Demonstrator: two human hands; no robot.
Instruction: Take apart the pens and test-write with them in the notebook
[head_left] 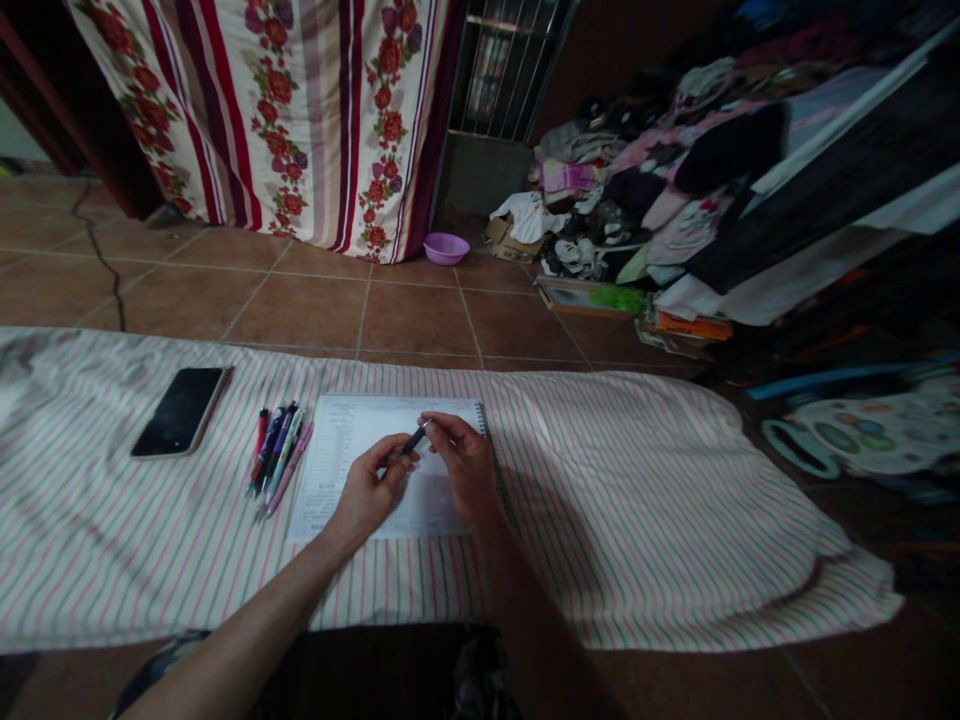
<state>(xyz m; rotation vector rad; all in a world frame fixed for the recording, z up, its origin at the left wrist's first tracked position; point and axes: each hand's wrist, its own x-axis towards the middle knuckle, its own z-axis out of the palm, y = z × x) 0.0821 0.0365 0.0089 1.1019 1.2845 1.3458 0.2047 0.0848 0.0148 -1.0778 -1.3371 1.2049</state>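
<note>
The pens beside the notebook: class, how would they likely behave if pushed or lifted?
The pens look round-barrelled, so a sideways push would probably roll them, though the striped cloth may slow that. Slim and plastic-looking, they're likely light and stiff.

head cam | faces forward and down | close above left hand [367, 492], right hand [466, 466] on striped cloth [637, 500] | floor [300, 300] beyond

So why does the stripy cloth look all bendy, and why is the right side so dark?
Head view: the wide lens curves the pink-and-white striped cloth near the edges; dim light leaves the heaped pile of clothes on the right murky; the right arm throws a shadow across the cloth; the left hand, right hand and slim dark pen between them look sharp.
</note>
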